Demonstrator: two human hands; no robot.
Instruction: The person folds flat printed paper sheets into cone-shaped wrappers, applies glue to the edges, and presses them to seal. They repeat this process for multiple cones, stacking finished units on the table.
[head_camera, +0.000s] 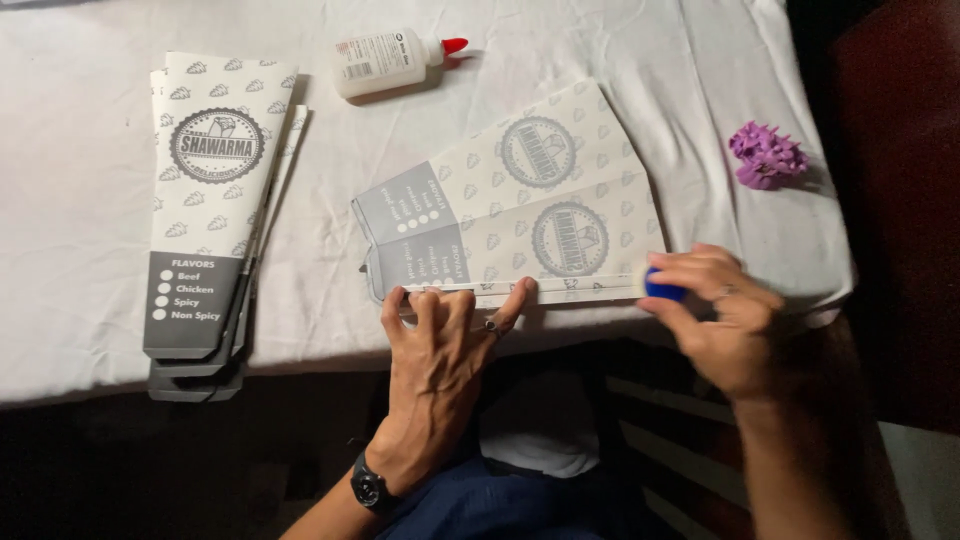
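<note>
Two hands, one flat printed sleeve, one stack of sleeves, one glue bottle, one purple flower.

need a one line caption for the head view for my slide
Left hand presses a printed paper sleeve flat on the white tablecloth while the right hand holds a blue object at its edge.

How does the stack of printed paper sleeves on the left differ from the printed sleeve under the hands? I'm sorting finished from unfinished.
The stack of grey-and-white printed paper sleeves lies lengthwise and untouched; the flat printed sleeve lies crosswise, with the left hand on its near edge. The stack holds several; the sleeve looks single. Both share the round emblem and grey end.
</note>
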